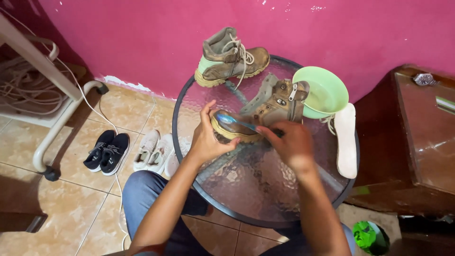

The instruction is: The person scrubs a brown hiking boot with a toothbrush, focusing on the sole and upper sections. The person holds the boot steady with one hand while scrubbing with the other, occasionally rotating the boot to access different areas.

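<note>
Head view, near to far. Glass table (pixel 265 189) right below, knees under its edge. Left hand (pixel 208 137) clamped on the toe of a brown boot (pixel 265 111) lying on its side mid-table. Right hand (pixel 291 142) closed around a blue toothbrush (pixel 234 122), bristles down on the toe. White insole (pixel 346 140) flat at the table's right edge. Green bowl (pixel 322 92) just behind the boot, touching it. Second boot (pixel 230 59) upright at the far rim against the pink wall. Black sneakers (pixel 106 151) and white sneakers (pixel 154 151) on the tiles, left.
</note>
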